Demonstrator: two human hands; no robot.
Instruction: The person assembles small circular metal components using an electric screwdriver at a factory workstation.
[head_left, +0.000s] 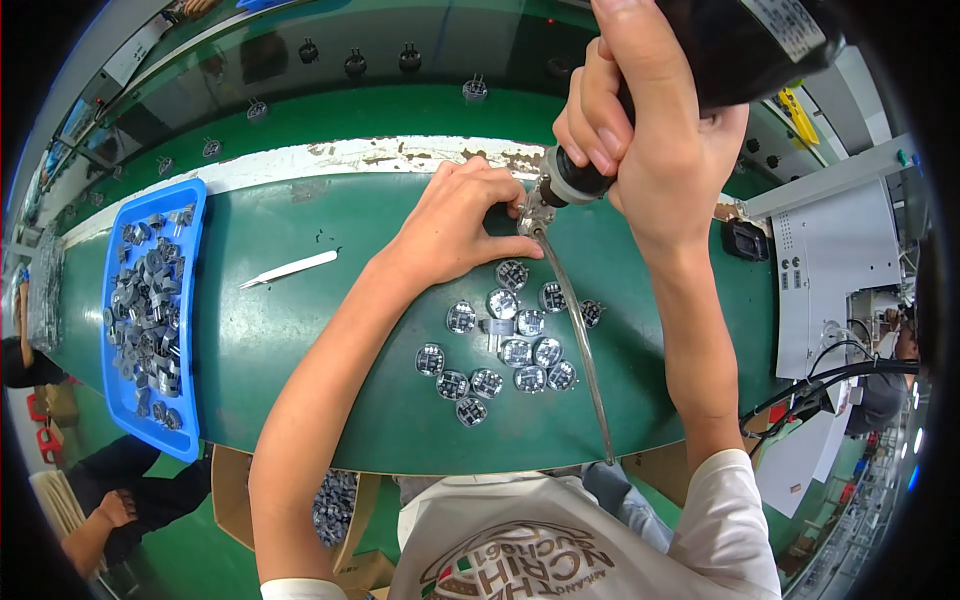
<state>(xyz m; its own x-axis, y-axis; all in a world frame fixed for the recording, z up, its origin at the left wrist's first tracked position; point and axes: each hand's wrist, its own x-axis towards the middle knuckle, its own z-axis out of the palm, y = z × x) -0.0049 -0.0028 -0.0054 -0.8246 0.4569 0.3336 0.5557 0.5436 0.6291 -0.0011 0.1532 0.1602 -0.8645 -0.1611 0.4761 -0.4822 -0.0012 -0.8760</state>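
Note:
My right hand (665,150) is wrapped round a black powered screwdriver (745,55), held tilted with its metal nose (540,205) pointing down to the left. From the nose a clear tube (583,345) runs toward the bench's near edge. My left hand (455,225) is bent at that nose, thumb and fingers curled in on either side; whatever they pinch is hidden. Just nearer to me lie several small round electronic modules (515,352) with clear faces, loosely grouped on the green bench mat (260,370).
A blue tray (197,330) heaped with dark grey parts stands at the left. White tweezers (290,270) lie beside tiny black screws (326,239). Beyond a worn white ledge (350,155), more round parts sit on a green belt (400,110). A grey metal box (835,270) stands right.

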